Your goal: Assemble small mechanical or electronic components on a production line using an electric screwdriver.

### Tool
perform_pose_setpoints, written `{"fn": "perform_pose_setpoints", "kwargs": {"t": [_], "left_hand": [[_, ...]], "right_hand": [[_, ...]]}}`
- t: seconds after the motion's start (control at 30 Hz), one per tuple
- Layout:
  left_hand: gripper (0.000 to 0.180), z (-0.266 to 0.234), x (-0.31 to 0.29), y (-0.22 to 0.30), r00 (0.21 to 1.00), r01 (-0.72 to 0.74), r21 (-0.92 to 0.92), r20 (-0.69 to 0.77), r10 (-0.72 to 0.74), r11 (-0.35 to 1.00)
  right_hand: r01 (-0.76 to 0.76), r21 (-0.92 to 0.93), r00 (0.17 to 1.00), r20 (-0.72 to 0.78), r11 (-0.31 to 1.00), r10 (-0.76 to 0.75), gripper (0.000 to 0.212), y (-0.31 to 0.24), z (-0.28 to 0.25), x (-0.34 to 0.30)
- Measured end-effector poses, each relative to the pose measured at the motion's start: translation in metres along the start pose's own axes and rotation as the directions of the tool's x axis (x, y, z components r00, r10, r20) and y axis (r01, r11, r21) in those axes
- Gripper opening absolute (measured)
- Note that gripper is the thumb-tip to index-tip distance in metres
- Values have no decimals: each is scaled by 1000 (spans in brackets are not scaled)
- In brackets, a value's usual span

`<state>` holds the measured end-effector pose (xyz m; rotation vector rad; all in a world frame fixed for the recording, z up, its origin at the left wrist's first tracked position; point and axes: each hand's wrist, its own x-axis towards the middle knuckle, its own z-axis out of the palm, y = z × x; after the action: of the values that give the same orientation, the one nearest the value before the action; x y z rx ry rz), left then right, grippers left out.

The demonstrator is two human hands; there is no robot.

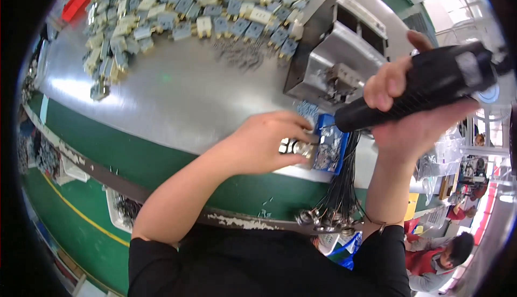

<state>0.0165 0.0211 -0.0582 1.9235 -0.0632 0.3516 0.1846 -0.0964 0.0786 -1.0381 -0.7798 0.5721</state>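
Observation:
My left hand is closed, thumb and fingers curled around a small white-and-metal part; its exact kind is partly hidden. Right beside those fingertips sits a blue bin of small metallic pieces. A black electric screwdriver lies in the grip of my right hand, its nose pointing left over the bin toward my left hand. Black wires hang down over the table edge below the tool, with round metal ends at the bottom.
Many grey and cream block-shaped parts are heaped at the far side of the steel table. Loose screws lie before them. A metal box-shaped machine stands behind the bin. Another person is at lower right.

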Motion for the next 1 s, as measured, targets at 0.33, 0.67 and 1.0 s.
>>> {"fn": "perform_pose_setpoints", "kwargs": {"t": [0.33,0.67,1.0], "left_hand": [[30,-2,-1,-2,998,52,-35,38,-51,998],[30,0,-4,-7,998,50,-29,24,-50,998],[31,-1,2,-2,995,74,-21,66,-73,997]], "right_hand": [[-13,63,976,217,998,-1,127,22,24,-29],[2,84,970,241,996,-22,126,35,23,-34],[70,12,936,346,997,-70,109,32,19,-36]]}}
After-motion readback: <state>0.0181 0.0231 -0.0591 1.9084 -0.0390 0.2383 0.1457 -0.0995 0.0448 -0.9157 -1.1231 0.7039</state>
